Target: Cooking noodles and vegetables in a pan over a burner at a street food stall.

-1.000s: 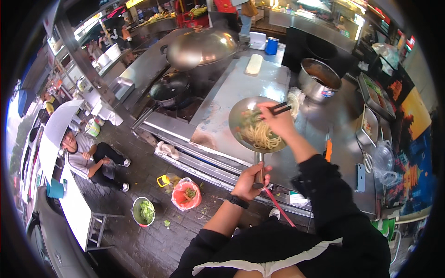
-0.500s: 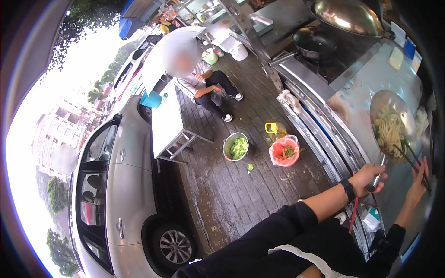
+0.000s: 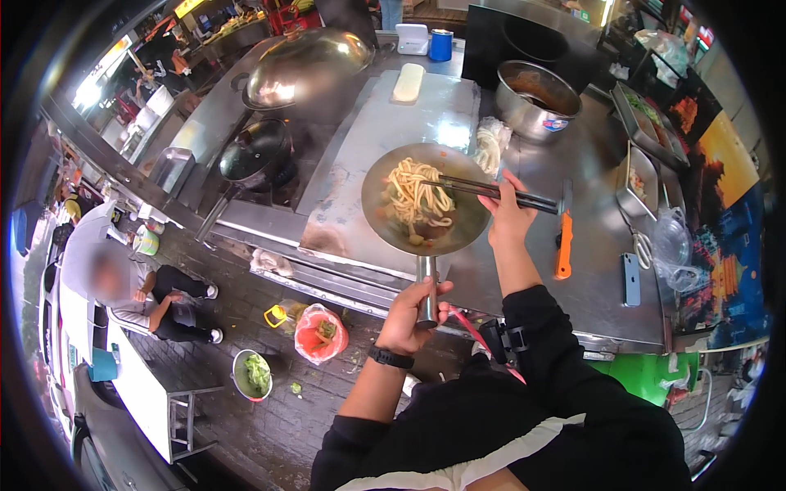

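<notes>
Now the round pan (image 3: pixel 479 233) is in the middle of the frame, while half a second ago it was over at the right edge. The silver car (image 3: pixel 110 454) that filled the left side then shows only a small part at the lower left. The left hand (image 3: pixel 409 317) is closed around the pan's handle (image 3: pixel 426 282), just below the middle, as it was before. The right hand (image 3: pixel 511 214), right of the middle, is gripping the dark chopsticks (image 3: pixel 471 188). They lie nearly flat now, with their tips in the noodles (image 3: pixel 416 192), when before they sloped up to the left from the hand. The noodles sit in a heap in the pan's upper middle. At the upper right, a steel pot (image 3: pixel 524 114) has a small blue and red label (image 3: pixel 553 125), with marks too small to read. A bright yellow sign (image 3: pixel 190 6) is cut off by the frame at the upper left. A big colorful picture board (image 3: pixel 733 221) stands at the right edge.
</notes>
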Available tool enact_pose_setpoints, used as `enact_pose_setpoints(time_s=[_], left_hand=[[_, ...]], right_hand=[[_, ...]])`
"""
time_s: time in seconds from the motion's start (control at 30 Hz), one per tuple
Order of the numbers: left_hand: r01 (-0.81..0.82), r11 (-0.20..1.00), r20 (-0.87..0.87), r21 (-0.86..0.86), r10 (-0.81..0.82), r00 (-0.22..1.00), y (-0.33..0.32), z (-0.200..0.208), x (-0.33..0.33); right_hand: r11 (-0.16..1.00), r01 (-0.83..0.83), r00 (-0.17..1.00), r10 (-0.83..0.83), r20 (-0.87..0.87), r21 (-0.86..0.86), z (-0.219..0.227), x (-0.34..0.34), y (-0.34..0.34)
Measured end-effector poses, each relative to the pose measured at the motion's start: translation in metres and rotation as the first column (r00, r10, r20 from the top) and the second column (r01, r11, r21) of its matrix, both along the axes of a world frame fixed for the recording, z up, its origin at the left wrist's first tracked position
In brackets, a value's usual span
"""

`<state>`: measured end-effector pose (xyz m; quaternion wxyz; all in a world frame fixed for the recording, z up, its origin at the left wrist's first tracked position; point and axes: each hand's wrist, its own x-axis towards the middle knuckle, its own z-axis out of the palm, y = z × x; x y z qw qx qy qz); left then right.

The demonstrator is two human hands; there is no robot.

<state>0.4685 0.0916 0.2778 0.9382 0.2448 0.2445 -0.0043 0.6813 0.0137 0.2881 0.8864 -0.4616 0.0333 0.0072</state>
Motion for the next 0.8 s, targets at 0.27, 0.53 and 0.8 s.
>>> enact_pose_setpoints(time_s=[0.27,0.53,0.8], left_hand=[[0.003,0.999,-0.013,-0.047,-0.004,1.000,-0.008,0.007,0.008],[0.004,0.999,-0.005,-0.050,-0.004,1.000,0.000,-0.001,0.002],[0.031,0.997,0.001,-0.071,-0.031,1.000,-0.002,0.000,0.004]], right_hand=[[0.527,-0.098,0.551,0.735,0.395,-0.844,0.060,0.004,0.013],[0.238,-0.380,0.231,0.960,0.158,-0.894,0.147,-0.056,-0.054],[0.652,-0.085,0.536,0.667,0.517,-0.753,0.107,-0.011,-0.053]])
